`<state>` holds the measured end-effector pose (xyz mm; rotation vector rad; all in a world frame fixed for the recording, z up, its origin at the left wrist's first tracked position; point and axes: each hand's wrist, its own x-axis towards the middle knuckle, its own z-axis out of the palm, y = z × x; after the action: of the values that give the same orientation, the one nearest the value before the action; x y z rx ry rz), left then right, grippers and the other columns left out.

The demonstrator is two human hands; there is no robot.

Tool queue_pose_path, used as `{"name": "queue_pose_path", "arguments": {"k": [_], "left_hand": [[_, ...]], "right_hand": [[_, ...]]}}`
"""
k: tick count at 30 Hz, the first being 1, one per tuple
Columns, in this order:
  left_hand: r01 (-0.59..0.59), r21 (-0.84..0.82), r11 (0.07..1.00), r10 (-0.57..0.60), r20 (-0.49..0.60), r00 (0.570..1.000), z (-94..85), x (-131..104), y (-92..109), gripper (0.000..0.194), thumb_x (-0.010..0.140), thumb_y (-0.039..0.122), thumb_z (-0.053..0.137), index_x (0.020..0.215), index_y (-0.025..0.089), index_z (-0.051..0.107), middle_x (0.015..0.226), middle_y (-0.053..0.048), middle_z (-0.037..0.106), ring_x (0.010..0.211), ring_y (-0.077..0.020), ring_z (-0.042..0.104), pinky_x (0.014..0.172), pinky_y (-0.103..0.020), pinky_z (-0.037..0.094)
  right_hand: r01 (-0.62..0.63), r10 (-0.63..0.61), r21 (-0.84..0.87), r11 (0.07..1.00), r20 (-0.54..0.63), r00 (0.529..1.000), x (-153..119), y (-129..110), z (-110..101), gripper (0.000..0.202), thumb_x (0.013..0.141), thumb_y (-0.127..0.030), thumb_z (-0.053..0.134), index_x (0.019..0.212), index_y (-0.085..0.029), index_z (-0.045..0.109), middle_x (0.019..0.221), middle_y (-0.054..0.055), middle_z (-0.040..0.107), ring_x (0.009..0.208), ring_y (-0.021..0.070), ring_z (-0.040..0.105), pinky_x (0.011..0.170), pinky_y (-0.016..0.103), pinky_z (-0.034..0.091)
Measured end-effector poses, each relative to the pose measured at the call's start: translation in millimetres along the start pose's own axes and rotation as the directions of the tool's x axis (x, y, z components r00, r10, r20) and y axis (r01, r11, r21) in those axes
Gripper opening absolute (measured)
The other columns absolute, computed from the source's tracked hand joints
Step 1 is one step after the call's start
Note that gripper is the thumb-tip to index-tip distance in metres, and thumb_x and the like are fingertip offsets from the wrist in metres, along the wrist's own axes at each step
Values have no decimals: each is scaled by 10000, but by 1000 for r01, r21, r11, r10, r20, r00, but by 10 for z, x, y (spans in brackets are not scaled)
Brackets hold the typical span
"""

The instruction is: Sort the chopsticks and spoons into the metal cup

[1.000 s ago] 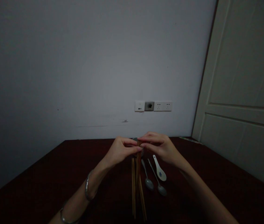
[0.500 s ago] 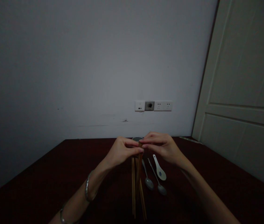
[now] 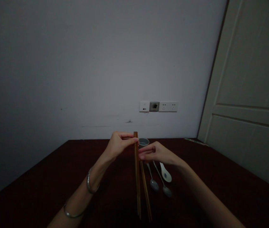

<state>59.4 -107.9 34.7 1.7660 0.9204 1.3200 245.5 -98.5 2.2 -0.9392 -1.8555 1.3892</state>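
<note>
My left hand [image 3: 119, 144] pinches a pair of brown wooden chopsticks [image 3: 136, 158] near their upper ends, thumb in front. They hang nearly upright over the table. Lower down, my right hand [image 3: 156, 153] has its thumb and fingers closed at the right side of the same chopsticks; its fingertips are partly hidden. More chopsticks [image 3: 146, 190] lie slanted on the table just right of the held ones. Beside them are a metal spoon [image 3: 154, 185], a second, long-handled metal spoon [image 3: 167, 191] and a white ceramic spoon [image 3: 166, 175], whose handle my right hand covers.
A round grey metal container [image 3: 144, 142] stands behind my hands. The dark red table [image 3: 96, 190] meets a pale wall with sockets [image 3: 168, 106]. To the right is a light panelled door [image 3: 248, 95]. A flat strip [image 3: 196, 142] lies near the back right edge.
The held chopsticks have shifted left and upright, with their tops raised above my left fingers. My right hand has slid down from the tops. More of the metal container shows.
</note>
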Motion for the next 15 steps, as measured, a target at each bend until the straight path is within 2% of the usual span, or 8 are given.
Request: {"name": "queue_pose_path", "arguments": {"k": [3,5,11,15], "left_hand": [[23,-30,999,-24,-14,1000,-3,19,-29,172,639,251,690,729,105,690,716,-92,695,645,-161,633,626,-278,495],[26,-34,999,-27,-22,999,-8,29,-44,172,632,250,695,726,106,690,722,-91,695,650,-161,635,628,-279,496],[48,-61,997,-50,-28,998,-12,44,-76,181,629,254,695,734,107,694,719,-84,694,639,-158,630,613,-277,499],[70,-68,995,-73,-40,997,-7,52,-84,162,621,247,699,712,114,691,702,-75,690,607,-140,618,599,-264,493]], "right_hand": [[39,-44,63,997,78,996,29,22,77,447,583,-335,743,979,-139,681,885,90,698,825,185,640,825,372,485],[86,-92,78,993,81,992,30,4,118,435,590,-340,738,973,-143,684,909,91,695,867,191,633,866,381,465],[120,-116,27,992,-119,986,73,22,186,342,583,-380,731,811,-126,718,776,84,702,723,181,646,757,367,509],[132,-119,61,989,-183,976,118,74,230,325,557,-385,744,754,-127,715,713,67,694,650,156,636,691,334,523]]}}
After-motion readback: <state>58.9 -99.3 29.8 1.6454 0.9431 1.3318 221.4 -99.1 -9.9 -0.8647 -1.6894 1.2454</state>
